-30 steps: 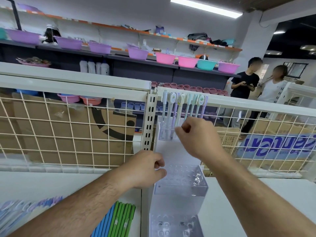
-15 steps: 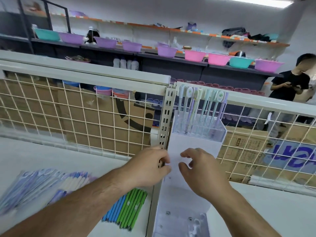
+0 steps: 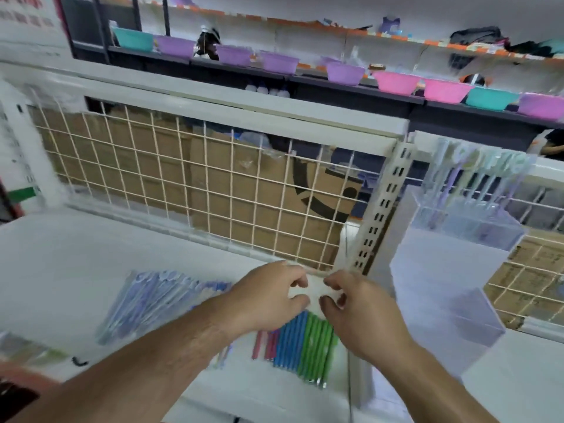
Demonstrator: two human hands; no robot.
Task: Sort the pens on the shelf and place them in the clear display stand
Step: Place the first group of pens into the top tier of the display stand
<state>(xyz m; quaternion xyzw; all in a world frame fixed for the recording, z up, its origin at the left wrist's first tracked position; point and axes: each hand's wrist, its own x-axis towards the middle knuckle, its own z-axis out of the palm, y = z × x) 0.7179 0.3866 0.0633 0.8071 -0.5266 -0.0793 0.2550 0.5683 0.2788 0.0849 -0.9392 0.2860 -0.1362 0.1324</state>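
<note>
Blue and green pens (image 3: 305, 340) are lying side by side beneath the left hand (image 3: 268, 296) and right hand (image 3: 360, 312); paler bluish pens (image 3: 146, 303) are lying further left. The clear display stand (image 3: 442, 270) is standing right of the right hand, holding pastel pens (image 3: 476, 184) upright.

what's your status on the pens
Left hand and right hand above blue and green pens, grip unclear. Display stand to right, top tier holds pastel pens. Nothing between.
</note>
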